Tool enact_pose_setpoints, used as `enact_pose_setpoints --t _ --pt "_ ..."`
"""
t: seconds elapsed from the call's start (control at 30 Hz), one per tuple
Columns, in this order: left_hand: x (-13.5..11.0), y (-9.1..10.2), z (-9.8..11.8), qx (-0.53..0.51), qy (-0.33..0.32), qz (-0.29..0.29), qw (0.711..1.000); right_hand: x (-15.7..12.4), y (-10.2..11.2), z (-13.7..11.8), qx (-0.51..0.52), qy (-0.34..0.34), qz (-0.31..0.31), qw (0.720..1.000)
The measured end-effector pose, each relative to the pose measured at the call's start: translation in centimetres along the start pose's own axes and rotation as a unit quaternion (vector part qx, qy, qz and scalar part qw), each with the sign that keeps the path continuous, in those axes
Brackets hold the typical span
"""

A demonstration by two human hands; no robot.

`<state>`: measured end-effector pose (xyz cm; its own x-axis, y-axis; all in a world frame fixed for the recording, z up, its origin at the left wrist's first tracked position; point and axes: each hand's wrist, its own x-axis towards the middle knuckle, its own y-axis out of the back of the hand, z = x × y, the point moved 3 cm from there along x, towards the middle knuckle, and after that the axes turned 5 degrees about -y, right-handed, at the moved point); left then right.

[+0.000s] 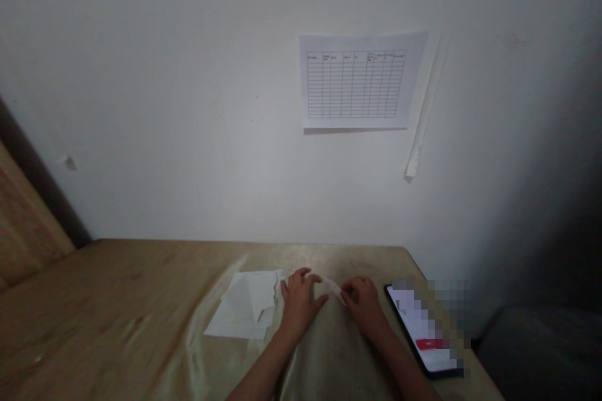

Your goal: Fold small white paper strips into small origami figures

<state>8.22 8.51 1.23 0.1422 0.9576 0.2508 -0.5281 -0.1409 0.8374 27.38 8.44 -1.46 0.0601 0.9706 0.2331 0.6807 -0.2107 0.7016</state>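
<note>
A small, narrow strip of white paper slants between my two hands above the cloth. My right hand is closed, its thumb and fingers pinching the strip's near right end. On the other side, my left hand has its fingers curved and its thumb held apart. Its fingertips are close to the strip's far end; whether they touch it I cannot tell. Just left of that hand lies a loose pile of white paper sheets, with a folded piece on top and torn right edges.
A phone, partly blurred out, lies right of my right hand. Tan cloth covers the table, which meets a white wall. On the wall hang a printed table sheet and a white strip. Wooden furniture stands at far left.
</note>
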Motion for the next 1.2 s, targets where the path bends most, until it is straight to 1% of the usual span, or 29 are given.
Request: enact_pose_setpoints --t 0.17,0.27,0.47,0.67,0.8,0.93,1.2 --pt "-0.2 -0.5 0.5 -0.047 -0.005 -0.010 0.999 0.0 0.1 0.0 0.058 -0.010 0.015 0.998" --pt "-0.2 -0.8 0.6 -0.077 -0.015 0.007 0.997 0.1 -0.2 0.1 0.076 -0.002 -0.001 0.997" --pt "0.1 -0.9 0.3 -0.098 -0.030 0.038 0.994 0.0 -0.5 -0.2 0.080 0.007 -0.004 0.997" --pt "0.2 -1.2 0.1 -0.102 -0.066 0.071 0.990 -0.3 -0.4 -0.7 0.135 0.041 0.030 0.990" --pt "0.3 -1.3 0.0 -0.117 -0.078 0.090 0.986 -0.3 -0.5 -0.5 0.173 0.037 0.030 0.984" --pt "0.4 -1.3 -0.1 -0.120 -0.083 0.098 0.984 -0.2 -0.5 -0.3 0.174 0.030 0.033 0.984" --pt "0.4 -1.4 -0.2 -0.122 -0.088 0.096 0.984 -0.2 -0.7 -0.1 0.158 0.018 0.033 0.987"
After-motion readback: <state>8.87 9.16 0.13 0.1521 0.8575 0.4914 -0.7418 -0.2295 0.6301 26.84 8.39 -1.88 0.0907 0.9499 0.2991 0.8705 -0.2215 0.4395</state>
